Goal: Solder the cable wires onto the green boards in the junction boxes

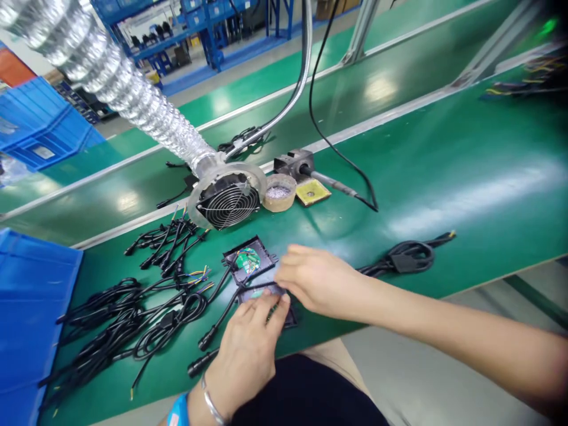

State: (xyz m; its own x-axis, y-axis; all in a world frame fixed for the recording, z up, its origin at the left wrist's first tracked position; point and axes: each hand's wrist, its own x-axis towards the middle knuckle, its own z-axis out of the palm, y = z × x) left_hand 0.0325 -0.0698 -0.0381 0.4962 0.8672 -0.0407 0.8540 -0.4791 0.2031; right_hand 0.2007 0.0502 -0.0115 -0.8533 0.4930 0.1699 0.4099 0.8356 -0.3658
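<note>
head view: landmark is the far black square plastic housing (265,251) with a round green circuit board (249,261), lying open on the green bench top (452,201). directly on its near side, a second dark plastic housing (290,320), partly covered by both hands. the person's left hand (251,334) bends over it, thumb and fingers curled in at its surface; the right hand (310,279) has fingertips drawn together at its edge. cannot tell whether either grips anything. left of the landmark: short black connector cables (171,244), longer black cable bundles (102,319). right of it: a coiled black cable (406,258). beyond it: a black round fan grille (233,207), a tan round tub (279,203), a yellow square sponge (317,190).
</note>
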